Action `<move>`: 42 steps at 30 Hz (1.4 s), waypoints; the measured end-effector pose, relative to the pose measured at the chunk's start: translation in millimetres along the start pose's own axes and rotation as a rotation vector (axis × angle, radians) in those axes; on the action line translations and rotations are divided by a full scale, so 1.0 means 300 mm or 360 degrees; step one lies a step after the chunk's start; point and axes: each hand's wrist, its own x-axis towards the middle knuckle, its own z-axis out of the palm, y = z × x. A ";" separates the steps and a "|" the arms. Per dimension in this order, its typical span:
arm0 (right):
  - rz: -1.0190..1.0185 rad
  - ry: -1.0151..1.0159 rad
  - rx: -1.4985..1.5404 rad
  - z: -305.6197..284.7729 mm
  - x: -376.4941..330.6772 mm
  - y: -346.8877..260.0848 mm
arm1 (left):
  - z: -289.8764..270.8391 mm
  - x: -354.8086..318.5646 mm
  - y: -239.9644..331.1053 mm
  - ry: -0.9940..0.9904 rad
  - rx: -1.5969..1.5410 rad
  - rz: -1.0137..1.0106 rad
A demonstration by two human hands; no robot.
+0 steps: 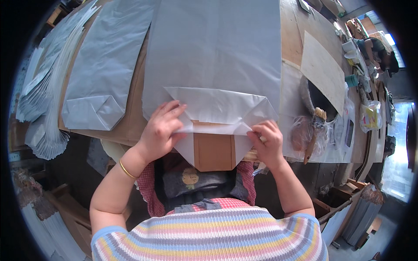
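Note:
A large pale grey-white bag (213,48), paper or plastic, lies in front of me with its near end folded into a flap with slanted corners. A brown cardboard rectangle (214,150) shows at that end, jutting past the table edge. My left hand (162,128) rests on the left corner of the fold, fingers spread against the sheet; its thumb lies near the flap's edge. At the right corner, my right hand (266,141) pinches the edge of the folded flap between thumb and fingers.
Left of me lies another bag (93,111) with a folded end, beside a fanned stack of sheets (52,95). On the right are a brush (315,135), clear plastic wrapping (300,132) and a pale board (322,71). Another person (376,50) works at the far right.

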 end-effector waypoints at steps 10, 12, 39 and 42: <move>-0.0019 0.0240 -0.0053 0.136 0.137 0.041 | 0.134 0.109 -0.061 0.0518 0.0006 -0.0385; -0.0022 0.0267 -0.0121 0.147 0.136 0.032 | 0.156 0.102 -0.060 0.0573 0.0104 -0.0374; -0.0131 -0.0365 -0.0619 0.229 0.126 -0.178 | 0.152 0.103 0.061 -0.0375 0.0692 -0.0327; 0.0051 -0.0374 -0.0643 0.153 0.102 -0.128 | 0.113 0.094 0.026 -0.0410 0.0655 -0.0491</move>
